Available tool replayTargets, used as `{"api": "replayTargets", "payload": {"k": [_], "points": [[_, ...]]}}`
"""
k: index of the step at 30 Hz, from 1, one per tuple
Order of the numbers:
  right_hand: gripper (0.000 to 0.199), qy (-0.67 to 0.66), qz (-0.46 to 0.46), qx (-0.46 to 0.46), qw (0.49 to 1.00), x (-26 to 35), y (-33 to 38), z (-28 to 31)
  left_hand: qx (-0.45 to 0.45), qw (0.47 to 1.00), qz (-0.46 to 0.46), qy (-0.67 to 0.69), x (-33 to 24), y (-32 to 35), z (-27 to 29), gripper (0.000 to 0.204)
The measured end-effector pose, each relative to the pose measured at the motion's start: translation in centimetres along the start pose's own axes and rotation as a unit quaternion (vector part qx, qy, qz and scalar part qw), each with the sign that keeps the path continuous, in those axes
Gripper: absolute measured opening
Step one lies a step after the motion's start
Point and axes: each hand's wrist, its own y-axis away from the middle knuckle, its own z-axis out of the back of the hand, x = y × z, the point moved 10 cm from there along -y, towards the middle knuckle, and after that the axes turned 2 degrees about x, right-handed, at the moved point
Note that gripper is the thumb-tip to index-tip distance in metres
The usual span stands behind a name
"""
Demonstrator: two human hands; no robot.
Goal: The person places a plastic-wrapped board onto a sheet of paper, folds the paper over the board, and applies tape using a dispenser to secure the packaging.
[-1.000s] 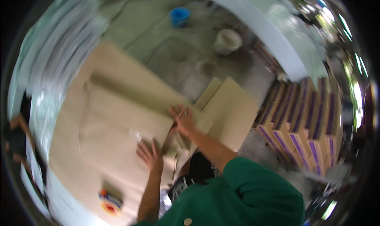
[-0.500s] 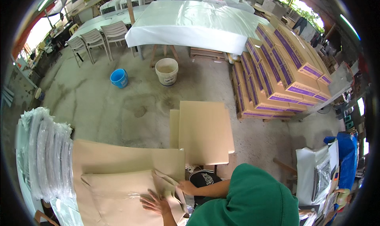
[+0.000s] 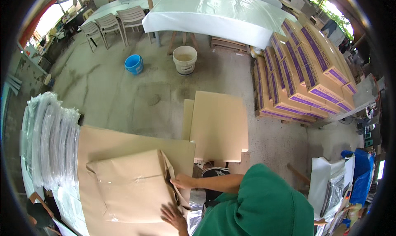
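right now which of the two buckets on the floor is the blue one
The smaller bucket, the one nearer the plastic chairs. The larger bucket beside it is cream-white.

Left hand [image 3: 173, 216] wrist hidden behind green sleeve [image 3: 255, 207], right fingers [image 3: 175, 180] partly under paper flap [image 3: 171, 174]

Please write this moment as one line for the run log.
left hand: flat on brown paper parcel | right hand: at parcel's folded edge | beneath: brown paper sheet

Packing workshop, concrete floor [image 3: 119, 91], stacked cartons [image 3: 301, 71], buckets [image 3: 184, 59]
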Motion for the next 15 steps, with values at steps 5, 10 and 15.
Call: {"api": "replayTargets", "payload": {"k": [5,10,15], "points": [[0.052,0.040,0.061,-0.026,0.997,2.9,-4.8,-2.6,0.050,0.994,0.021,0.099,-0.2,3.8,-3.5,0.054],[0.032,0.212,-0.031,-0.136,0.967,0.9,-9.6,-5.6,-0.106,0.976,0.007,0.192,2.5,-3.7,3.9,0.032],[0.036,0.031,-0.052,-0.034,0.998,3.7,-8.0,-4.3,-0.216,0.935,-0.019,0.281,4.9,-4.4,3.3,0.032]]}}
